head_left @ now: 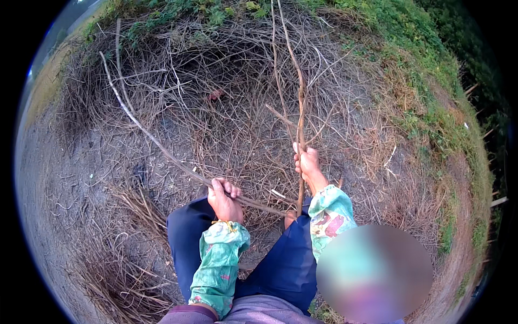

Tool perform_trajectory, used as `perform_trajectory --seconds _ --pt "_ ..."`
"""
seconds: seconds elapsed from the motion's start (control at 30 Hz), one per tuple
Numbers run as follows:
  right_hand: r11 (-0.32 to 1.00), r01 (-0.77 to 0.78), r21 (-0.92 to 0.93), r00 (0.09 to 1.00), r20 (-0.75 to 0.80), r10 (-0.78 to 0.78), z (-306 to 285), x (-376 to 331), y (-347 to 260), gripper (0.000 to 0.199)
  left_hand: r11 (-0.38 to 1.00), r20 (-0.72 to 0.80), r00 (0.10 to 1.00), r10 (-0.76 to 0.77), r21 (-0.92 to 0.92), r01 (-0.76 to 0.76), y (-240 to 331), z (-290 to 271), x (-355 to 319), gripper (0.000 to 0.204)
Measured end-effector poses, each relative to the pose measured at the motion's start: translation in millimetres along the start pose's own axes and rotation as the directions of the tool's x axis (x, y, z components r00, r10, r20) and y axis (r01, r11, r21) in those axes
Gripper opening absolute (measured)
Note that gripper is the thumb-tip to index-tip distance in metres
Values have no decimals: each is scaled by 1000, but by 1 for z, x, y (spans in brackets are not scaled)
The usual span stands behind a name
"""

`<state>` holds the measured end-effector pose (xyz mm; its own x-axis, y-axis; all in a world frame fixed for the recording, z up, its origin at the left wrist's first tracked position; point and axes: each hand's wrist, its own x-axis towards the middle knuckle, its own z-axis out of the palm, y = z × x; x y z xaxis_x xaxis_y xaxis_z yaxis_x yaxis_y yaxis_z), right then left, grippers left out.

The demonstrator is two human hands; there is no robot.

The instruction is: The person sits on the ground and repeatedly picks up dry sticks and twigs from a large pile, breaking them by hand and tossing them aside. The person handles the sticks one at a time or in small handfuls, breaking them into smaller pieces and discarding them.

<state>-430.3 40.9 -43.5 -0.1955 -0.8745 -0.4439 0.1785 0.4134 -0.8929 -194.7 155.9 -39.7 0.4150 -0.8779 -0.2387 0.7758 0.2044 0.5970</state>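
Observation:
My left hand (225,202) is closed around a long, bare grey stick (155,141), which slants up to the far left, its thin end forked. The lower end of that stick runs right, toward my knees, near the foot of a brown branch. This upright forked branch (301,100) is gripped by my right hand (308,163), with side twigs spreading above the fist. Its two long shoots reach the top of the view. Patterned green sleeves cover both my forearms, and my bent knees in dark blue trousers (280,259) lie beneath them.
A wide heap of dry twigs (237,70) lies ahead, with green plants (388,27) behind it. Bundled sticks (141,208) and a twig pile (116,278) are at left. Dry grass (410,208) covers the ground at right. A blurred oval hides the lower right.

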Motion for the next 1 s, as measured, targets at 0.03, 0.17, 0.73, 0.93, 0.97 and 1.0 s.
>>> perform_trajectory --seconds 0.03,0.17,0.73,0.93,0.97,1.0 --pt "997 50 55 999 16 -51 2 0 -2 21 995 -133 991 -8 95 20 -12 -20 -16 24" --pt "989 139 53 990 -14 -139 -24 -7 5 24 975 36 987 155 154 -159 39 6 14 16" --pt "998 40 -54 917 397 -15 31 -19 20 34 979 332 931 152 80 -188 120 80 163 14" --pt "999 -12 -41 963 267 22 3 9 15 34 937 71 936 345 30 -348 65 18 72 17" --pt "1000 -2 -12 948 318 5 6 1 12 34 932 -15 932 361 -1 -361 62 -11 63 18" --pt "1000 6 28 933 361 -16 7 -6 10 34 939 -60 943 327 -87 -331 57 -38 56 18"
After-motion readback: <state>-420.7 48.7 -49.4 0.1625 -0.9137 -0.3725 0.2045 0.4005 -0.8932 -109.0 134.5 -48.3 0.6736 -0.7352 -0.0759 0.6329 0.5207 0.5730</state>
